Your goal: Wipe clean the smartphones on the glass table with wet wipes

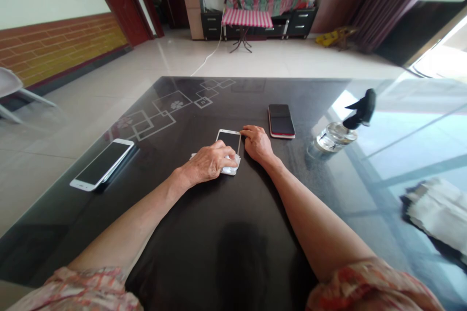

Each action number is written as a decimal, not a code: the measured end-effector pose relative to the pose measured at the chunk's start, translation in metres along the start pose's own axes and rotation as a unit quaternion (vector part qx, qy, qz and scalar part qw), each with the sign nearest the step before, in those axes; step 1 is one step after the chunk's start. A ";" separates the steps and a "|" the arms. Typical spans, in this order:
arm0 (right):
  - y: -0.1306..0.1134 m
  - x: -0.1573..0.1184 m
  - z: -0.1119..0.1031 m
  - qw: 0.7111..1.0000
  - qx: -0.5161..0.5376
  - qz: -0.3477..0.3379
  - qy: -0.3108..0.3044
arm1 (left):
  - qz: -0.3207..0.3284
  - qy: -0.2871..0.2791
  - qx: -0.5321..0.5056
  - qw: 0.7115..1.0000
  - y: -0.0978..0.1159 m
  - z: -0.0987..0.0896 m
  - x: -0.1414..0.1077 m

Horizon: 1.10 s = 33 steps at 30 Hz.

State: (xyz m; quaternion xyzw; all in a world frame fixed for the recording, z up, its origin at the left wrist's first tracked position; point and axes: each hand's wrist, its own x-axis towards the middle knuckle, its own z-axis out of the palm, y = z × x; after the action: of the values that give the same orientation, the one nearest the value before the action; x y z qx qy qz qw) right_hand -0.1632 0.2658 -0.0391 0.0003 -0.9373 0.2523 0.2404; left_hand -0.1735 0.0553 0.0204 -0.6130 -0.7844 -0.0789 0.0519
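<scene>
Clearly, in the head view, the left hand point(209, 161) has its grip closed on a crumpled white wipe point(232, 161), pressing it against the lower part of a white phone point(229, 139). That phone lies screen up on the dark glossy surface point(189, 233), in front of the person and between the two hands, the upper part of its dark screen showing beyond the knuckles. The right hand point(257, 143) rests with bent fingers, its fingertips at the phone's upper right corner; whether that grip pinches the edge or only touches it, I cannot tell.

A dark-screened phone with a red edge point(280, 119) lies just beyond the right hand. Farther right stands a clear spray bottle point(332, 137) with a black trigger head, and near the right edge lies a rumpled pale cloth point(440, 210). Well apart on the left is a larger white phone point(104, 164), screen up. Across the floor stands a small folding table point(247, 18) with a pink-and-white striped top.
</scene>
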 end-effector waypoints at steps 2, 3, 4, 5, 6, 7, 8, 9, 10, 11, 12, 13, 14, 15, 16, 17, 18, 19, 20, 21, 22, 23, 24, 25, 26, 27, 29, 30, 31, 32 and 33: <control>0.000 0.000 0.000 1.000 -0.002 -0.009 0.004 | 0.003 -0.005 -0.012 1.000 -0.002 -0.002 -0.001; 0.001 0.000 0.000 1.000 -0.004 -0.011 0.006 | 0.005 -0.008 -0.022 1.000 -0.004 -0.003 -0.003; 0.001 0.000 0.000 1.000 -0.006 -0.012 0.008 | 0.006 -0.011 -0.032 0.999 -0.006 -0.005 -0.007; 0.000 0.000 0.000 1.000 -0.008 -0.012 0.011 | 0.006 -0.013 -0.042 0.999 -0.008 -0.006 -0.010; 0.000 0.000 0.000 1.000 -0.009 -0.011 0.013 | 0.004 -0.014 -0.051 0.999 -0.010 -0.007 -0.014; 0.000 0.000 0.000 1.000 -0.011 -0.011 0.015 | 0.000 -0.015 -0.056 0.998 -0.012 -0.008 -0.017; 0.000 0.000 0.000 1.000 -0.012 -0.010 0.015 | -0.004 -0.015 -0.059 0.998 -0.012 -0.009 -0.019; 0.000 0.000 0.000 1.000 -0.013 -0.011 0.015 | -0.007 -0.016 -0.057 0.998 -0.012 -0.009 -0.020; 0.000 0.000 -0.001 1.000 -0.014 -0.013 0.013 | -0.007 -0.018 -0.053 0.998 -0.011 -0.010 -0.019; 0.000 0.000 -0.001 1.000 -0.013 -0.014 0.012 | -0.005 -0.022 -0.048 0.999 -0.009 -0.010 -0.017; 0.000 0.000 -0.001 1.000 -0.012 -0.014 0.010 | 0.000 -0.028 -0.043 0.999 -0.006 -0.010 -0.015; 0.000 0.000 -0.001 1.000 -0.010 -0.013 0.009 | 0.006 -0.034 -0.039 0.999 -0.003 -0.011 -0.012; 0.001 0.000 0.000 1.000 -0.009 -0.012 0.008 | 0.011 -0.040 -0.036 0.998 -0.001 -0.011 -0.009; 0.001 0.000 0.000 1.000 -0.007 -0.010 0.008 | 0.014 -0.046 -0.035 0.998 0.002 -0.011 -0.007; 0.001 0.000 0.000 1.000 -0.004 -0.009 0.008 | 0.016 -0.051 -0.037 0.998 0.003 -0.012 -0.006; 0.001 0.000 0.000 1.000 -0.002 -0.008 0.008 | 0.017 -0.054 -0.040 0.998 0.003 -0.013 -0.006; 0.002 0.000 0.000 1.000 0.000 -0.009 0.009 | 0.016 -0.056 -0.044 0.997 0.001 -0.014 -0.007; 0.002 -0.001 0.000 1.000 0.001 -0.009 0.009 | 0.015 -0.057 -0.048 0.997 -0.001 -0.015 -0.009; 0.002 -0.001 0.000 1.000 0.001 -0.009 0.010 | 0.013 -0.058 -0.053 0.997 -0.003 -0.016 -0.012; 0.002 -0.001 0.000 1.000 -0.001 -0.009 0.012 | 0.011 -0.058 -0.056 0.997 -0.006 -0.017 -0.015; 0.002 -0.001 0.000 1.000 -0.003 -0.009 0.013 | 0.009 -0.058 -0.058 0.997 -0.007 -0.018 -0.017; 0.002 -0.001 0.000 1.000 -0.005 -0.009 0.014 | 0.006 -0.059 -0.057 0.997 -0.008 -0.019 -0.018; 0.002 -0.001 0.000 1.000 -0.007 -0.009 0.015 | 0.005 -0.061 -0.053 0.997 -0.007 -0.019 -0.018; 0.002 -0.001 0.000 1.000 -0.008 -0.008 0.014 | 0.005 -0.061 -0.050 0.997 -0.006 -0.019 -0.017; 0.002 -0.001 -0.001 1.000 -0.008 -0.006 0.013 | 0.006 -0.060 -0.046 0.997 -0.003 -0.019 -0.015; 0.001 -0.001 -0.001 1.000 -0.008 -0.004 0.011 | 0.009 -0.060 -0.043 0.997 0.000 -0.018 -0.012; 0.000 -0.001 -0.002 1.000 -0.008 -0.001 0.009 | 0.012 -0.060 -0.045 0.997 0.005 -0.017 -0.007; -0.001 -0.001 -0.002 1.000 -0.008 0.000 0.008 | 0.013 -0.061 -0.047 0.997 0.006 -0.017 -0.005; -0.001 -0.002 -0.003 1.000 -0.008 0.001 0.007 | 0.012 -0.064 -0.050 0.997 0.006 -0.017 -0.005; -0.001 -0.002 -0.003 1.000 -0.008 0.002 0.007 | 0.011 -0.066 -0.053 0.996 0.004 -0.018 -0.007; -0.002 -0.002 -0.003 1.000 -0.008 0.002 0.007 | 0.009 -0.069 -0.057 0.996 0.000 -0.019 -0.010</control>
State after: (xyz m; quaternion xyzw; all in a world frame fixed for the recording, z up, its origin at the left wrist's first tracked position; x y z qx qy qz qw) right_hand -0.1601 0.2655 -0.0369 -0.0057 -0.9375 0.2456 0.2465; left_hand -0.1717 0.0426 0.0375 -0.6257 -0.7751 -0.0802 -0.0365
